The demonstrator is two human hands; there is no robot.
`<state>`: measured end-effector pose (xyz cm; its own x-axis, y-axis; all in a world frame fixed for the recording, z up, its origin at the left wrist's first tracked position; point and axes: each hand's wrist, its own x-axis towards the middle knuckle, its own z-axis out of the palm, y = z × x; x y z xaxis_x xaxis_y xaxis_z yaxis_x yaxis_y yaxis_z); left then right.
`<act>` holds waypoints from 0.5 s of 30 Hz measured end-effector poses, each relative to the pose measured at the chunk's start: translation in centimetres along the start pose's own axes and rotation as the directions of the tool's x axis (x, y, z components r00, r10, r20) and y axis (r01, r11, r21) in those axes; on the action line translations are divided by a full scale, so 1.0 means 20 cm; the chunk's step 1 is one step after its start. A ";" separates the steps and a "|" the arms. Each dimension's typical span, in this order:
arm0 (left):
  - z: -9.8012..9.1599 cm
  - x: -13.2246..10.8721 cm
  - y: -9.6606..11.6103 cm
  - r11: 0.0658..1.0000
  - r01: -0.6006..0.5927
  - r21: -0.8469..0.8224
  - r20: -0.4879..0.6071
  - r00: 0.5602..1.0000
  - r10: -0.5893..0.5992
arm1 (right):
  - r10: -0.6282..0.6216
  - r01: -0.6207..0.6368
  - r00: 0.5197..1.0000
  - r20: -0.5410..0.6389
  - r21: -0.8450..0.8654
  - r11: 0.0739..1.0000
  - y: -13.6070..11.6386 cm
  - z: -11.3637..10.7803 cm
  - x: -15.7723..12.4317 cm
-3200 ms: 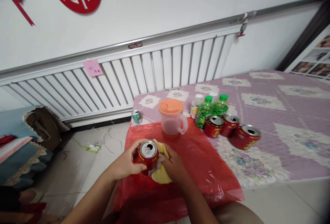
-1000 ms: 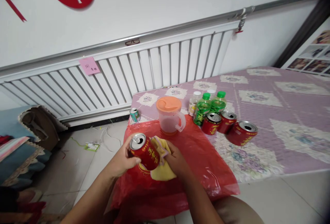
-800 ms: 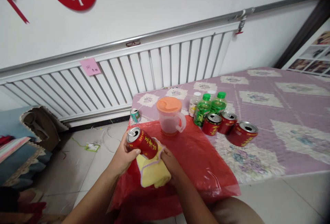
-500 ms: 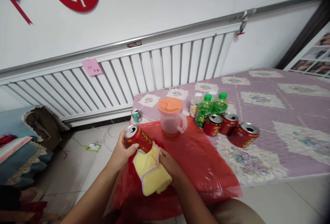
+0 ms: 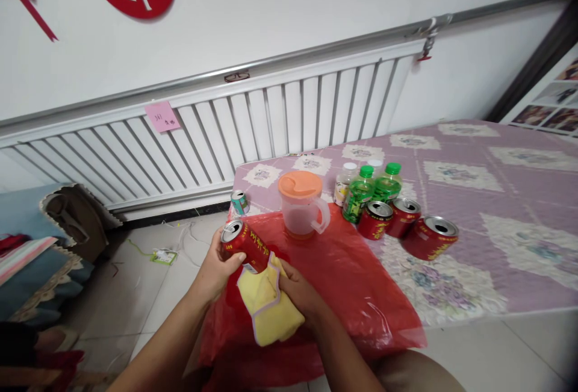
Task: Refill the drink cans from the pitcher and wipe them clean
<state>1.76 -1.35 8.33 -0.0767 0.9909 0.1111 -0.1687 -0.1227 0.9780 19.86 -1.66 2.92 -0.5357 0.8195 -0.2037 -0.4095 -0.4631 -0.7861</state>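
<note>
A red can [image 5: 250,247] with yellow lettering is tilted in my left hand [image 5: 222,264], whose fingers wrap its upper part; its open top points up and left. My right hand [image 5: 298,288] grips a folded yellow cloth [image 5: 273,311] with a purple edge and presses it against the can's lower end. Both are held above a red plastic sheet [image 5: 352,295]. Beyond them a clear pitcher [image 5: 298,216] with an orange lid stands on the sheet.
Right of the pitcher are green-capped bottles [image 5: 359,196], a white-capped bottle [image 5: 344,184] and three red cans [image 5: 431,238] on the patterned tablecloth [image 5: 460,211]. A small teal can [image 5: 239,202] stands at the table's left corner. A radiator [image 5: 271,118] runs behind.
The cloth in my right hand has shifted slightly on the can's lower end, showing a little more of the can. My left hand keeps its hold. The whole view has moved slightly.
</note>
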 end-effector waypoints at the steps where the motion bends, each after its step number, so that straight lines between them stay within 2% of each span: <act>1: -0.01 0.00 0.00 1.000 0.001 -0.003 -0.008 1.000 -0.001 | 0.008 -0.008 1.000 0.011 -0.010 1.000 0.00 0.00 0.00; 6: -0.02 0.02 0.02 1.000 0.007 -0.026 -0.060 0.998 -0.009 | -0.028 0.032 0.998 0.050 -0.084 0.996 -0.02 -0.06 -0.02; 9: -0.03 0.03 0.03 1.000 -0.011 0.013 -0.107 0.994 0.012 | -0.068 0.070 0.997 0.023 -0.119 0.990 -0.07 -0.12 -0.05; 12: -0.04 0.03 0.03 0.993 -0.018 0.119 -0.129 0.991 0.034 | -0.135 0.124 0.986 -0.099 -0.113 0.986 -0.13 -0.17 -0.07; 15: -0.02 0.01 0.02 0.979 0.003 0.205 -0.081 0.997 0.014 | -0.276 0.246 0.922 -0.273 -0.139 0.959 -0.16 -0.18 -0.06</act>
<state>1.20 -1.16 8.57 -0.1589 0.9811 0.1104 0.0363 -0.1059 0.9937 24.45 0.01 3.57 -0.1793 0.9752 -0.1296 -0.4222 -0.1953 -0.8852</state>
